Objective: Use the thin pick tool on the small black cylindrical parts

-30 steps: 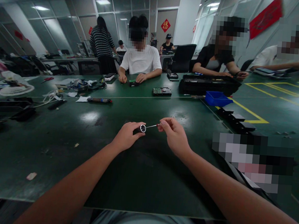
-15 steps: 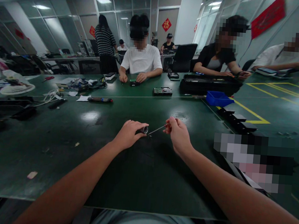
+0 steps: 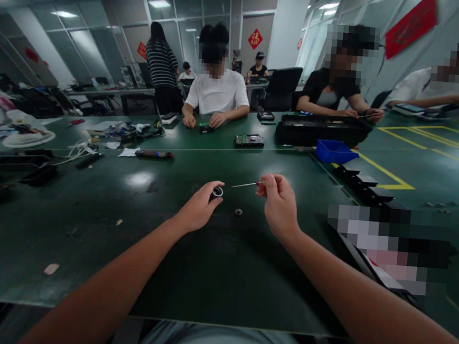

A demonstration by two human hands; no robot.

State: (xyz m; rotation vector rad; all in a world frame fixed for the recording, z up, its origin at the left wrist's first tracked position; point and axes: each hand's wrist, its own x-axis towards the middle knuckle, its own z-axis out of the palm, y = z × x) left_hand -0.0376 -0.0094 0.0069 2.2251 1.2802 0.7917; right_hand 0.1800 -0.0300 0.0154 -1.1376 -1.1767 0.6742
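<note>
My left hand is closed around a small black cylinder with a shiny metal ring at its end, held just above the green table. My right hand pinches the reddish handle of a thin screwdriver, whose metal tip points left toward the cylinder with a small gap between them. A small round metal part lies on the table between my hands, just below the screwdriver tip.
A blue bin and black trays sit at the right. A circuit board, a dark tool, cables and a white fan lie further back and left. Several people sit at the far side; a blurred patch lies by my right arm.
The screwdriver tip has pulled out of the cylinder and my right hand has lifted away. A small round part now lies on the table between my hands.
</note>
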